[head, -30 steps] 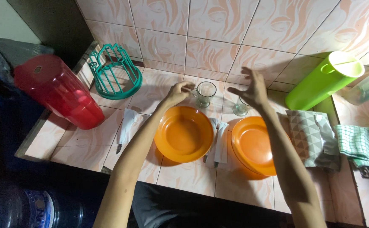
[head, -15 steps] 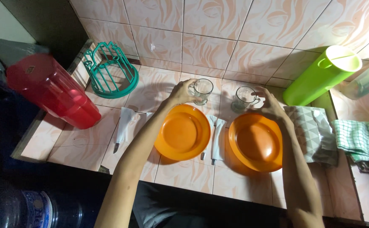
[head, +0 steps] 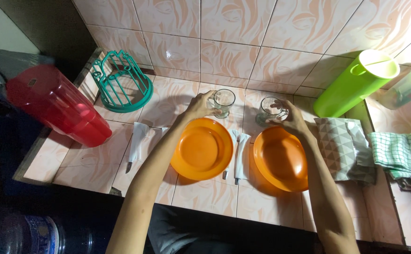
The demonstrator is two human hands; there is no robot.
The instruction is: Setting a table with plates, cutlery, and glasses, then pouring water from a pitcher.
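Two orange plates lie side by side on the tiled counter, the left plate and the right plate. Behind each stands a clear glass mug. My left hand grips the handle side of the left mug. My right hand closes around the right mug from its right side. Cutlery wrapped in a white napkin rests between the plates, and another such bundle lies left of the left plate.
A red lidded jug lies at the far left beside a teal wire rack. A lime green pitcher leans at the back right. Folded patterned cloth and a green checked towel lie to the right.
My right hand came down from above the counter and took hold of the right mug, shifting it slightly. My left hand stayed on the left mug.
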